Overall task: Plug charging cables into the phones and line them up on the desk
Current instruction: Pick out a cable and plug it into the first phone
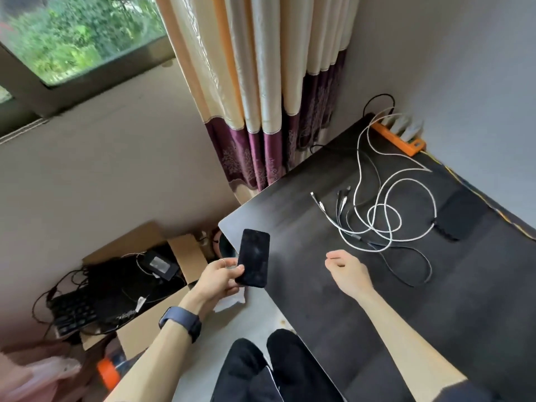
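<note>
- The phone [253, 258] could slip from the left hand [216, 278]: it is pinched only along its lower edge, out past the tabletop [333, 300] corner, so a drop would send it toward the floor or the cardboard box [136, 285] below that hand.
- The tangled charging cables [377, 216], beyond the right hand [346, 271], could snag or drag together when one plug is pulled.
- The left hand is closed on the phone, thumb across its dark face, fingers behind.
- The right hand hovers over the tabletop, loosely curled and holding nothing, apart from the cables.
- A second dark phone [462, 216] lies far right of the right hand, seemingly already plugged in.
</note>
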A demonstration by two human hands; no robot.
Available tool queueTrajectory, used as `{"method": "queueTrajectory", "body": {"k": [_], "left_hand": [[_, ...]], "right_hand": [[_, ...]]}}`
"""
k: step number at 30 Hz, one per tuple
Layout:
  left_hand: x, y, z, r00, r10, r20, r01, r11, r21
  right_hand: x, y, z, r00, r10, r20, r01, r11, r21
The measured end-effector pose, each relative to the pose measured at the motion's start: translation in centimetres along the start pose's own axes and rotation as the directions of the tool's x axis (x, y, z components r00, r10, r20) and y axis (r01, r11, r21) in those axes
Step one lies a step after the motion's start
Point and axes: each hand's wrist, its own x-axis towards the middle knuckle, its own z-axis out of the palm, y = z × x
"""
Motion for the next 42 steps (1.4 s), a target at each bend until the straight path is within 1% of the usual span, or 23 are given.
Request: {"method": "queueTrajectory", "body": {"k": [3, 8, 12, 15, 18, 21, 25, 28, 29, 31, 33, 35, 38, 42], "left_hand": [[2.0, 1.4, -0.5, 0.999, -0.031, 0.010, 0.031, 0.999, -0.032], [4.5, 2.4, -1.3, 0.997, -0.080, 0.004, 0.080, 0.997, -0.024], [6.0, 3.4, -1.9, 0.992, -0.127, 0.023, 0.127, 0.992, 0.008], [6.8, 4.4, -2.7, 0.990, -0.135, 0.033, 0.134, 0.990, 0.039], [7.2, 5.3, -3.7, 0.987, -0.144, 0.067, 0.141, 0.989, 0.050], [7.6, 6.3, -5.0, 0.983, -0.156, 0.095, 0.152, 0.987, 0.049], [8.6, 7.6, -6.1, 0.981, -0.158, 0.117, 0.148, 0.985, 0.085], [9.7, 8.5, -6.2, 0.974, -0.164, 0.159, 0.142, 0.980, 0.141], [10.0, 8.7, -6.1, 0.971, -0.162, 0.176, 0.135, 0.979, 0.154], [10.3, 9.0, -5.8, 0.966, -0.160, 0.202, 0.127, 0.978, 0.165], [10.4, 9.1, -5.6, 0.964, -0.154, 0.218, 0.119, 0.979, 0.164], [10.4, 9.2, -5.6, 0.962, -0.155, 0.226, 0.123, 0.981, 0.152], [10.6, 8.9, -6.0, 0.956, -0.176, 0.235, 0.146, 0.980, 0.138], [10.7, 8.5, -6.8, 0.950, -0.194, 0.246, 0.172, 0.979, 0.107]], "right_hand": [[3.6, -1.8, -0.2, 0.999, 0.013, -0.041, -0.015, 0.998, -0.065], [8.3, -4.9, -0.1, 0.986, -0.030, -0.163, -0.006, 0.976, -0.218], [11.0, -6.2, 0.5, 0.986, -0.013, -0.167, -0.042, 0.946, -0.322], [12.3, -6.7, 1.3, 0.987, 0.039, -0.154, -0.099, 0.909, -0.405], [12.6, -6.8, 2.1, 0.984, 0.050, -0.169, -0.123, 0.880, -0.458], [11.6, -6.4, 3.2, 0.990, 0.054, -0.133, -0.110, 0.879, -0.463], [8.3, -5.0, 5.2, 0.999, 0.028, -0.023, -0.035, 0.883, -0.468], [5.3, -3.4, 6.3, 0.995, 0.093, 0.045, -0.065, 0.902, -0.426], [4.6, -3.0, 6.4, 0.993, 0.105, 0.045, -0.077, 0.909, -0.409], [4.2, -2.7, 6.3, 0.994, 0.106, -0.026, -0.108, 0.924, -0.367], [4.6, -3.1, 6.2, 0.984, 0.099, -0.150, -0.143, 0.936, -0.323], [5.5, -4.0, 6.3, 0.965, 0.102, -0.241, -0.171, 0.944, -0.282], [7.3, -5.5, 7.0, 0.959, 0.126, -0.255, -0.195, 0.944, -0.267], [8.8, -6.6, 9.2, 0.972, 0.140, -0.189, -0.188, 0.946, -0.265]]}}
